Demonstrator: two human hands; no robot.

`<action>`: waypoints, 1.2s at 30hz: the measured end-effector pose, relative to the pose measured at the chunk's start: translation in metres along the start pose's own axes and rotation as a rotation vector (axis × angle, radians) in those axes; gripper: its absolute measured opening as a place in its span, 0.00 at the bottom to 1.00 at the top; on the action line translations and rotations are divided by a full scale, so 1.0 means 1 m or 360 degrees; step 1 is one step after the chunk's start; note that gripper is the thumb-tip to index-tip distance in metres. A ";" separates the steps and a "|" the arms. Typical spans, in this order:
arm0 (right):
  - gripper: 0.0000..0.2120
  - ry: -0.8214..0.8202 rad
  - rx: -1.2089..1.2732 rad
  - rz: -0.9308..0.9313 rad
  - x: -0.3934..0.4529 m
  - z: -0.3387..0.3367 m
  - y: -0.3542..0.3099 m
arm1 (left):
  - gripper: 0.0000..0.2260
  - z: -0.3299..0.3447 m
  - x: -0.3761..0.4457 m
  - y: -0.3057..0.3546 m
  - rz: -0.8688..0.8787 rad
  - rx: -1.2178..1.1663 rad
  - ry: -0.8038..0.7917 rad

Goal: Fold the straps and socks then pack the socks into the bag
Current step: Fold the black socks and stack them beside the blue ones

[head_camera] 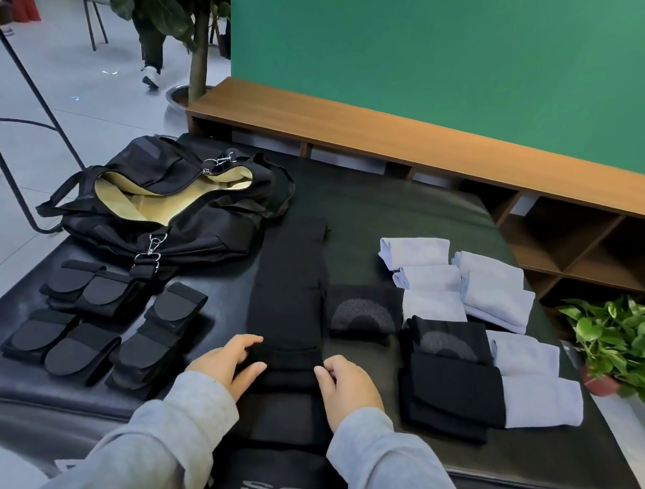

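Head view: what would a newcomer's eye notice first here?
First, the left hand and right hand pinch a fold of the long black sock lying down the middle of the black mat. Folded black straps lie at the near left, below the open black bag. Folded pale blue socks and folded black socks lie on the right.

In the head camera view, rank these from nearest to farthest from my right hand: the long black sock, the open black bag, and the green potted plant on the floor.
From the right hand:
1. Long black sock, under its fingers, centre.
2. Green potted plant, far right, off the table.
3. Open black bag, back left.
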State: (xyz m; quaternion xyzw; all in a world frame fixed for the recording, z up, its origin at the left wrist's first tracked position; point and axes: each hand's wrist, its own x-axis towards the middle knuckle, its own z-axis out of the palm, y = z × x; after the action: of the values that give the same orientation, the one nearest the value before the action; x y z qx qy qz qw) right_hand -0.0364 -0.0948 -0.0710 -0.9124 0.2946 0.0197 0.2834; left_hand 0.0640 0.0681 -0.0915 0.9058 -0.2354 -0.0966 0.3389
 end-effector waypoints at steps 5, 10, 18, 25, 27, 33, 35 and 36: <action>0.09 0.0064 -0.0032 -0.0011 0.002 0.002 0.000 | 0.06 0.009 0.009 -0.003 -0.0037 -0.0003 0.0107; 0.10 0.0218 -0.0013 -0.0050 -0.003 0.008 0.005 | 0.24 0.015 -0.002 -0.005 0.0382 -0.0308 0.0343; 0.15 0.0402 -0.0147 -0.0383 -0.007 0.021 0.017 | 0.09 0.024 0.000 -0.027 0.1000 0.0190 0.0449; 0.13 0.0659 -0.0230 -0.0420 -0.003 0.031 0.016 | 0.14 0.021 0.005 -0.022 0.0856 0.0371 0.0330; 0.13 0.0646 -0.0262 -0.0447 -0.004 0.031 0.016 | 0.12 0.021 0.006 -0.023 0.0857 0.0361 0.0356; 0.18 0.0484 -0.0340 -0.0541 -0.007 0.027 0.014 | 0.15 0.024 0.007 -0.023 0.0919 0.0359 0.0484; 0.21 0.0411 -0.0357 -0.0575 -0.009 0.027 0.014 | 0.15 0.024 0.008 -0.023 0.0932 0.0325 0.0493; 0.22 0.0373 -0.0373 -0.0592 -0.011 0.026 0.015 | 0.14 0.024 0.008 -0.024 0.0922 0.0294 0.0486</action>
State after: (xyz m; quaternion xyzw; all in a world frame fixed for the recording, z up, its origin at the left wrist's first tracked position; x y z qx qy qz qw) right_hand -0.0496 -0.0850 -0.0983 -0.9737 0.1480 -0.1047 0.1383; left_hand 0.0712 0.0661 -0.1256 0.8322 -0.4372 0.1623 0.2999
